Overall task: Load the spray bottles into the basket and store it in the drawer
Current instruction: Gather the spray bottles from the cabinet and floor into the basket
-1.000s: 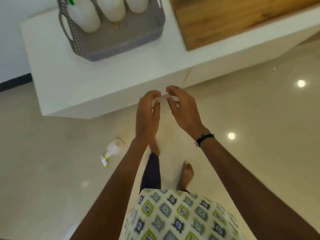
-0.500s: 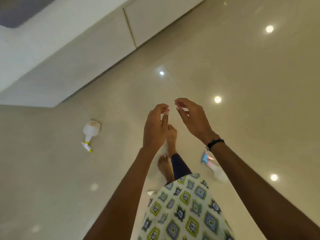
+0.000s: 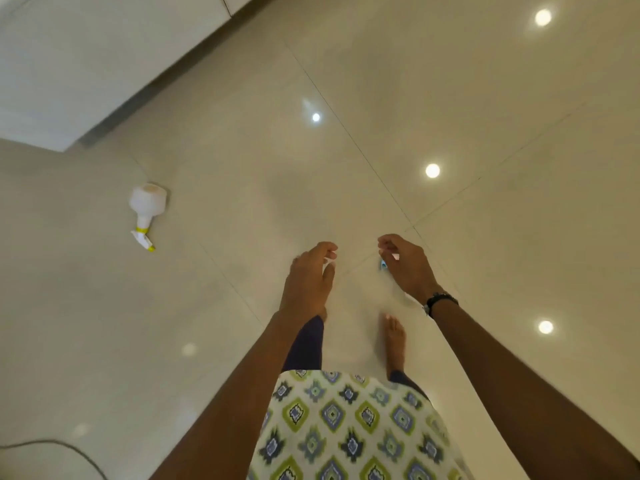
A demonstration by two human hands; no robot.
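Overhead, both hands hang loosely curled; left (image 3: 308, 282) and right (image 3: 407, 268) seemingly hold nothing.

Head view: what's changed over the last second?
The view swung down off the white counter, so the basket is out of frame. The left hand and right hand moved apart and lower, the right above a blue-tipped bottle. The yellow-nozzle spray bottle still lies on the floor.

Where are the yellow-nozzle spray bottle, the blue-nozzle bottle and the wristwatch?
yellow-nozzle spray bottle (image 3: 148, 201): head view, on its white body.
blue-nozzle bottle (image 3: 382, 265): head view, on its blue tip beside the right hand.
wristwatch (image 3: 440, 301): head view, on its black strap.
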